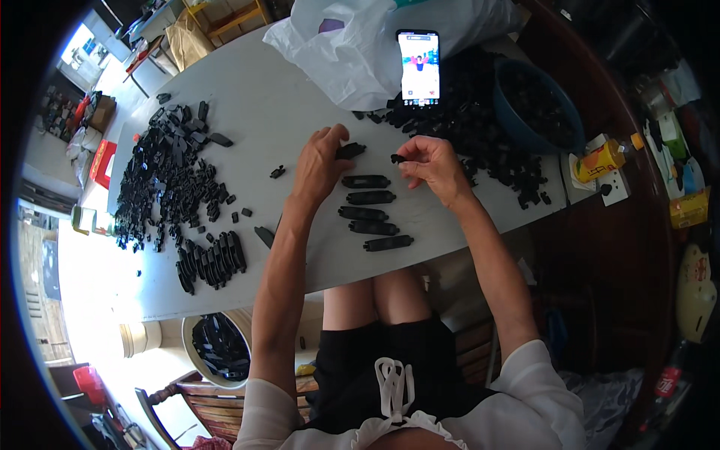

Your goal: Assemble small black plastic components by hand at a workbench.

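My left hand (321,161) curls its fingers at the left end of a long black plastic piece (351,151), which lies at the top of a column of similar pieces. Between the thumb and fingertips of my right hand (435,168) is a small black plastic part (397,159), held just right of that long piece. Below both hands, several long black pieces lie crosswise one under another; the uppermost, a slotted piece (366,181), shows a light opening. A small black part (277,172) rests left of my left wrist, and a dark flat piece (265,237) lies beside my left forearm.
A large heap of black parts (169,161) covers the table's left, with a row of curved pieces (211,260) near the edge. A phone (419,69), white plastic bag (330,52) and blue basin (536,105) stand across the far side. Below sits a bucket (189,352).
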Demonstrator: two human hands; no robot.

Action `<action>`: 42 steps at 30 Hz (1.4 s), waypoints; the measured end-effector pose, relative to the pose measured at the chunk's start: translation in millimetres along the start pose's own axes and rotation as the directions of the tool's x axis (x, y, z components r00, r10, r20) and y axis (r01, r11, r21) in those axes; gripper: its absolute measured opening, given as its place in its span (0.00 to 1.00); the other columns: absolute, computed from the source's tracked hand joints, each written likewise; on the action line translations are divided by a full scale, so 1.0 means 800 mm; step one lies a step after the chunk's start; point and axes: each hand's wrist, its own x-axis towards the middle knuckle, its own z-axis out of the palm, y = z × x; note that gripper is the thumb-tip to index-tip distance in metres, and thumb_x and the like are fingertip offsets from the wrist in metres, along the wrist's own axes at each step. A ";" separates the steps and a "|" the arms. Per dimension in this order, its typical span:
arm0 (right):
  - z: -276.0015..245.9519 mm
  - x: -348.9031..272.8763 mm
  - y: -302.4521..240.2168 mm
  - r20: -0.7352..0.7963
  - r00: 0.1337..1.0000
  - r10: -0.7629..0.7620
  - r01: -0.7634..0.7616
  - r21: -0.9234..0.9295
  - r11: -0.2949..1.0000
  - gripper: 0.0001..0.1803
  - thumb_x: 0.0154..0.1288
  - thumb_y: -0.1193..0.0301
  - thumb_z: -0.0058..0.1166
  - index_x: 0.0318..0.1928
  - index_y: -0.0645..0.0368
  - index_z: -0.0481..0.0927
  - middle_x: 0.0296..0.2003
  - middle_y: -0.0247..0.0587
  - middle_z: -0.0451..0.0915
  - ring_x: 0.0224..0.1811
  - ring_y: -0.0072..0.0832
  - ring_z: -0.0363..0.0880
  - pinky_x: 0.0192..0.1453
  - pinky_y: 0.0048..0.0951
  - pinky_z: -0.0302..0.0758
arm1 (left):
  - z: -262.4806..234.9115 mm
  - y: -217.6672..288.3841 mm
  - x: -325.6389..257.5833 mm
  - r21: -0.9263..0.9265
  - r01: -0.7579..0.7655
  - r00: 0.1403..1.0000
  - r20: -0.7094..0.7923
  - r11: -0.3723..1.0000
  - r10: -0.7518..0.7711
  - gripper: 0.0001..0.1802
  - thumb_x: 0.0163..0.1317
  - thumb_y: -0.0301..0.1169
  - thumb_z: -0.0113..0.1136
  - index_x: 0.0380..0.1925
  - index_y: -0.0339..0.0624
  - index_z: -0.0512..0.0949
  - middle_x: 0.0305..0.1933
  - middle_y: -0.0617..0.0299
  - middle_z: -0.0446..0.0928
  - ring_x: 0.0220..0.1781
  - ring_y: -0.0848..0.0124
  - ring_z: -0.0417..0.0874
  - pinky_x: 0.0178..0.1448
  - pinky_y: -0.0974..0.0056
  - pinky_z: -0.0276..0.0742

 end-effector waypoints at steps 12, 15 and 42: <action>0.050 0.061 -0.014 0.129 0.931 -0.342 0.344 -0.621 0.704 0.10 0.52 0.85 0.61 0.37 0.66 0.82 0.31 0.36 0.76 0.30 0.21 0.78 0.33 0.23 0.75 | 0.007 -0.011 -0.030 -0.176 0.125 0.983 -0.114 0.976 -0.147 0.14 0.43 0.19 0.69 0.33 0.36 0.81 0.36 0.56 0.76 0.35 0.61 0.81 0.42 0.61 0.77; 0.057 0.069 -0.012 0.206 0.913 -0.353 0.397 -0.653 0.645 0.11 0.50 0.85 0.62 0.37 0.65 0.82 0.31 0.38 0.76 0.32 0.25 0.79 0.36 0.25 0.75 | 0.010 -0.012 -0.030 -0.273 0.117 0.981 -0.116 0.955 -0.154 0.12 0.41 0.19 0.67 0.30 0.36 0.81 0.33 0.52 0.74 0.39 0.54 0.77 0.43 0.56 0.74; 0.066 0.087 -0.031 0.355 0.934 -0.042 0.307 -0.738 0.601 0.05 0.53 0.80 0.61 0.31 0.66 0.79 0.27 0.49 0.75 0.33 0.45 0.78 0.37 0.39 0.72 | 0.015 -0.016 -0.033 -0.282 0.098 0.983 -0.123 0.954 -0.137 0.15 0.39 0.17 0.69 0.32 0.35 0.82 0.32 0.54 0.75 0.35 0.58 0.80 0.40 0.60 0.76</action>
